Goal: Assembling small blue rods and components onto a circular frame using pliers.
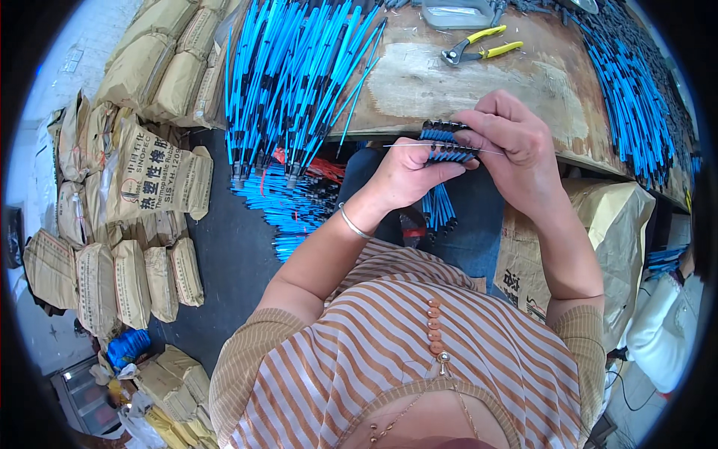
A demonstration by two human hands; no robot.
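Note:
In front of my chest I hold a bundle of thin blue rods with black ends [443, 136], gripped between both hands. My left hand [410, 170] closes on its left side, thumb stretched along the lower edge. The fingers of my right hand [516, 142] are bent and pinch its right end. A thin straight wire [400, 145] runs crosswise over the bundle, from beyond the left fingers to under the right hand. My fingers hide part of the bundle. Below them, more blue rods with dark tips [439, 209] lie by my lap.
The worn wooden table [404, 82] carries yellow-handled pliers [482, 46], a clear tray [458, 13], a large pile of blue rods [292, 75] and another pile [628, 97]. Paper sacks [142, 172] stand stacked at left. A person's white sleeve [662, 322] shows at right.

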